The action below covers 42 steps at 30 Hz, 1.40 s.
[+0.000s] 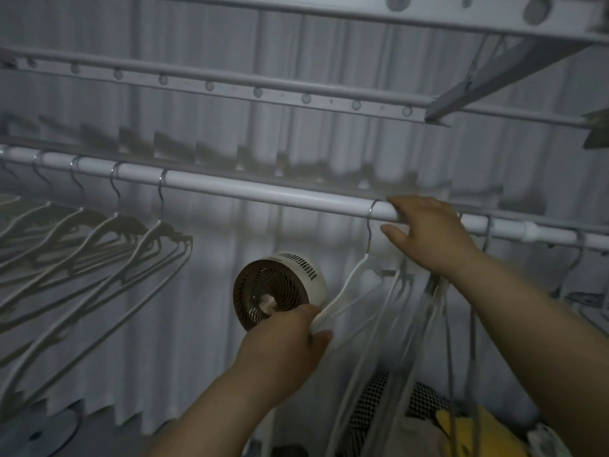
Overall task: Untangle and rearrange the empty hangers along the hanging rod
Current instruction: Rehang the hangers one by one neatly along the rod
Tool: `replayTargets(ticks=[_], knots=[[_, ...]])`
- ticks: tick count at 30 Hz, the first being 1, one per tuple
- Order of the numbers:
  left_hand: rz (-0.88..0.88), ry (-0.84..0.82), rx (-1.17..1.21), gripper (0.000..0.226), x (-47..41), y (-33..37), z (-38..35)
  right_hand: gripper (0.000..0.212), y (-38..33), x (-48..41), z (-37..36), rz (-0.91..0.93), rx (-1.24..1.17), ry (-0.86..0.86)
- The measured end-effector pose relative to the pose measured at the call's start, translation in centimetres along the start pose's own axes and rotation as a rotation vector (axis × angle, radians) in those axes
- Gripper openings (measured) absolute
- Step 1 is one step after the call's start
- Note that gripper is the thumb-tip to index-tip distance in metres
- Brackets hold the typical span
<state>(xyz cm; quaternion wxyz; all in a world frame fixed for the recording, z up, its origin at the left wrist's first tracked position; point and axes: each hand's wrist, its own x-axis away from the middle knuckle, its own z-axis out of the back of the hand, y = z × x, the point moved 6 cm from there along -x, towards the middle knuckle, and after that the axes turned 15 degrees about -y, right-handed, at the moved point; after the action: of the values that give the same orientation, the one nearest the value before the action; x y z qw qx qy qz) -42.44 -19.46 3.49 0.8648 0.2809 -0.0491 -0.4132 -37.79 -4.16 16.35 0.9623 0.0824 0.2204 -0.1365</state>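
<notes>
On the smooth round rod (263, 192), wire-hooked hangers (346, 287).

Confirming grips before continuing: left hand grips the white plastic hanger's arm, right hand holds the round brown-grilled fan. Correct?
No. In the head view the right hand rests on the white hanging rod, not the round brown-grilled fan. The left hand does grip the arm of the white plastic hanger.

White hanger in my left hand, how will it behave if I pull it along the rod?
Probably light and stiff: the white hanger is a thin frame holding shape in the left hand. Its wire hook should slide on the smooth rod. It may snag the bunched hangers beside it.
</notes>
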Motion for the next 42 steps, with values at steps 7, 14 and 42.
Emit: replayTargets(ticks=[7, 14, 42], knots=[[0.149, 0.089, 0.005, 0.030, 0.3, -2.0, 0.0, 0.048, 0.3, -0.5, -0.3, 0.039, 0.037, 0.041], [0.289, 0.205, 0.009, 0.030, 2.4, -5.9, 2.9, 0.044, -4.0, -1.9, -0.4, 0.199, 0.055, 0.139], [0.439, 0.346, 0.075, 0.028, 4.9, -15.5, 8.8, 0.040, -9.0, -4.7, -1.9, 0.162, -0.075, 0.342]])
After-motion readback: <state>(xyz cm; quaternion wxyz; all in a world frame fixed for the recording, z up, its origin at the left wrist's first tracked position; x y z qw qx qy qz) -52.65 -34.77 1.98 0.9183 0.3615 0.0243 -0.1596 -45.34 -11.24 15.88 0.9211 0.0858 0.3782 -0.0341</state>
